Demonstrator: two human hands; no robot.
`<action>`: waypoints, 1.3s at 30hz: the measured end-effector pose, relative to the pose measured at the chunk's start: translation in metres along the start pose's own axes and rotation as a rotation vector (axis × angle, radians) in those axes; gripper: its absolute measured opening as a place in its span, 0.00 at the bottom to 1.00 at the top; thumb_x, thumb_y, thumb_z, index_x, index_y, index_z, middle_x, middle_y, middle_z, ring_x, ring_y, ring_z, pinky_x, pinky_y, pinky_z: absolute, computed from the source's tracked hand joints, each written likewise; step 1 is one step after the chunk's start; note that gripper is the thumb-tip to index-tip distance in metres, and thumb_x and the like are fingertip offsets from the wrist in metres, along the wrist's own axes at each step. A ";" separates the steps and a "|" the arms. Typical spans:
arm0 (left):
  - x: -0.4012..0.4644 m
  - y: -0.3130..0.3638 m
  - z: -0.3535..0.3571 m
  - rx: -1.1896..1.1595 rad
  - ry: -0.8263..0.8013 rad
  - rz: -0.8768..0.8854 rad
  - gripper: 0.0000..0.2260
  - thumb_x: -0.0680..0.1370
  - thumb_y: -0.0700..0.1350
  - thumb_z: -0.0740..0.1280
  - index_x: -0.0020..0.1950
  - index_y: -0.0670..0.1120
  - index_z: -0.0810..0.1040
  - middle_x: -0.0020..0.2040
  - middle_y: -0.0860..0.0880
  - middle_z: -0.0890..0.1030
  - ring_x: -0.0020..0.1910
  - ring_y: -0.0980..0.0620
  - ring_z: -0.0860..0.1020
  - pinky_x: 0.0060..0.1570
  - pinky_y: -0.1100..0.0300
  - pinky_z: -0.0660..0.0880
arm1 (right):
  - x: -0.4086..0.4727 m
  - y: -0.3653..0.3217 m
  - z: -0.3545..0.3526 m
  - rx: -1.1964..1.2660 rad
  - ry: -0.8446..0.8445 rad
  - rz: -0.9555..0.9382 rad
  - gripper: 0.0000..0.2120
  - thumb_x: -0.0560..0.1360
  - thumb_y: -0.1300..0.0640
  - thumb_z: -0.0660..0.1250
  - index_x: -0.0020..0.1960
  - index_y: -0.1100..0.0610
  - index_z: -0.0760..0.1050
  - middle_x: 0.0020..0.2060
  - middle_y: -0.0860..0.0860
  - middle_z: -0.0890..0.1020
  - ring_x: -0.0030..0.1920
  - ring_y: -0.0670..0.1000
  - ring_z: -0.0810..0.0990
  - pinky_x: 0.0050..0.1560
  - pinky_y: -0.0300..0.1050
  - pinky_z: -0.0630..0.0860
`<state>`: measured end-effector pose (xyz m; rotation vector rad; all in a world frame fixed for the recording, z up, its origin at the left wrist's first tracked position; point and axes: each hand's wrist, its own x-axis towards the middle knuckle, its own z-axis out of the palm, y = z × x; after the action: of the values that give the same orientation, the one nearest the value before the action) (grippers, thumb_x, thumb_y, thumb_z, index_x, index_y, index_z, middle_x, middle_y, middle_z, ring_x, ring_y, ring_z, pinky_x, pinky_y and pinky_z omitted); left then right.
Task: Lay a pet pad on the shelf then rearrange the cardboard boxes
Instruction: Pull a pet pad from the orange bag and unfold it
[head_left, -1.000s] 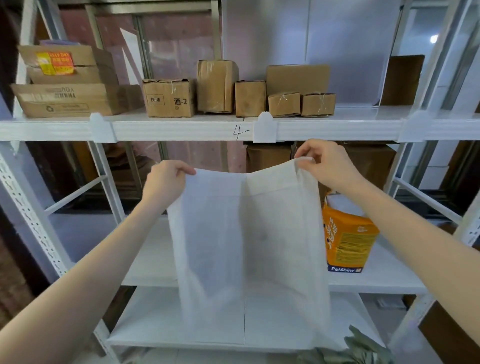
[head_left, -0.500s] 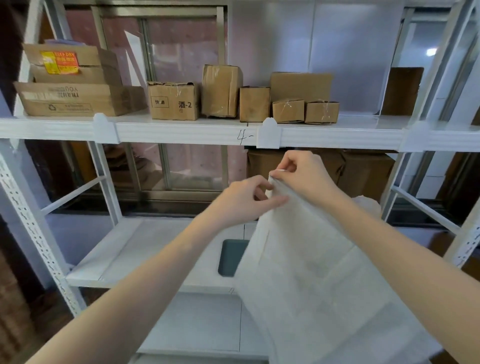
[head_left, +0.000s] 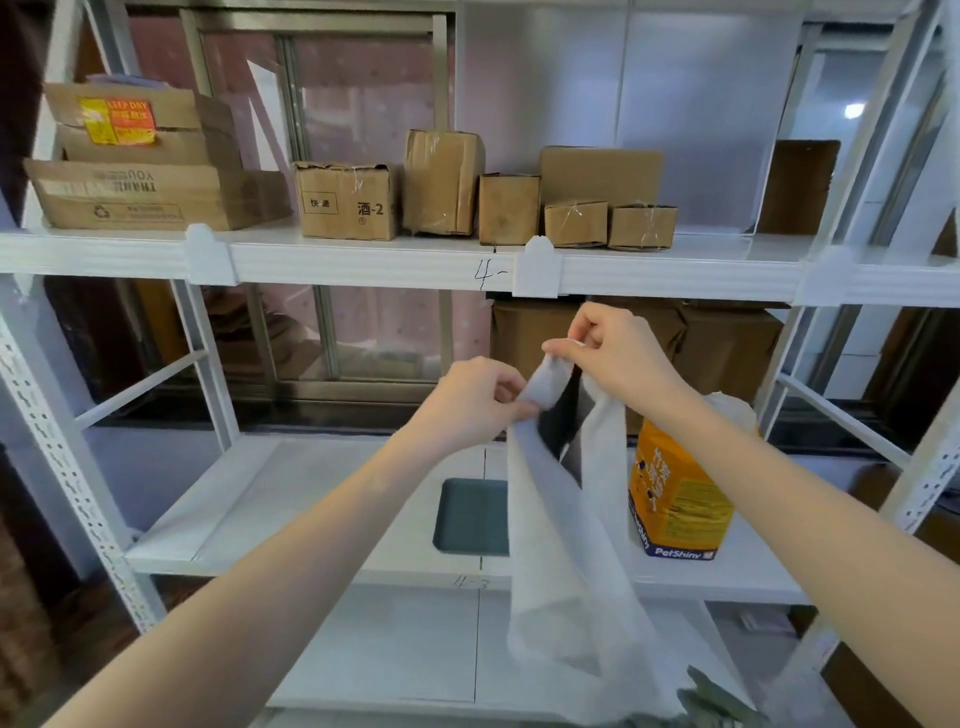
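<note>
Since the earlier frame your hands have come closer together and the pet pad (head_left: 561, 545), then spread wide between them, now hangs bunched in folds. Your left hand (head_left: 470, 397) pinches one top edge of the pad between thumb and fingers; your right hand (head_left: 610, 351) pinches the other top edge a bit higher, fingers closed tight on the fabric. One pad only, white, held in the air in front of the middle shelf (head_left: 311, 499), touching no shelf, with its lower end reaching down before the bottom shelf (head_left: 384, 644).

Upper shelf (head_left: 374, 262) carries the cardboard boxes: two big flat ones stacked at the left, top one (head_left: 140, 124) with a yellow-red sticker, bottom one (head_left: 150, 195) printed upside down. Next, one box with printed characters (head_left: 347, 201), one tall box (head_left: 441, 182), one small upright box (head_left: 508, 208), one wide box at the back (head_left: 600, 174), and two small taped boxes (head_left: 575, 223) (head_left: 642, 227) in front of it. That makes eight in the row. One more brown box (head_left: 797, 187) stands apart at the far right.

Middle shelf holds one orange bag (head_left: 678, 504), partly behind the pad, and one dark green tray (head_left: 472, 517) just left of the pad. More brown boxes (head_left: 727, 348) sit at the back under the upper shelf, count unclear.
</note>
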<state>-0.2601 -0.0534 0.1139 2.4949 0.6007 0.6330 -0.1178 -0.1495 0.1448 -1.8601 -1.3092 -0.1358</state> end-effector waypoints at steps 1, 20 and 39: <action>0.001 -0.005 -0.004 0.033 0.025 -0.010 0.07 0.74 0.47 0.69 0.50 0.46 0.82 0.43 0.50 0.81 0.42 0.53 0.78 0.44 0.58 0.75 | 0.000 0.000 -0.003 -0.002 -0.011 0.000 0.12 0.71 0.50 0.71 0.42 0.58 0.73 0.27 0.48 0.72 0.29 0.45 0.69 0.34 0.38 0.68; 0.012 -0.022 -0.031 0.786 0.008 -0.060 0.13 0.73 0.38 0.62 0.56 0.47 0.75 0.56 0.48 0.78 0.58 0.44 0.75 0.52 0.53 0.66 | -0.012 -0.002 -0.018 -0.246 -0.528 -0.088 0.14 0.76 0.57 0.65 0.32 0.57 0.72 0.29 0.51 0.71 0.32 0.49 0.68 0.36 0.44 0.62; 0.007 0.000 0.008 -0.362 -0.113 -0.045 0.28 0.81 0.49 0.53 0.76 0.59 0.43 0.67 0.51 0.73 0.65 0.52 0.71 0.64 0.59 0.66 | -0.021 -0.001 -0.029 0.381 -0.475 -0.006 0.24 0.79 0.60 0.58 0.69 0.38 0.61 0.66 0.35 0.66 0.64 0.38 0.67 0.60 0.35 0.65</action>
<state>-0.2508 -0.0524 0.1096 2.1562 0.4525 0.5265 -0.1178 -0.1849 0.1533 -1.6070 -1.5276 0.5488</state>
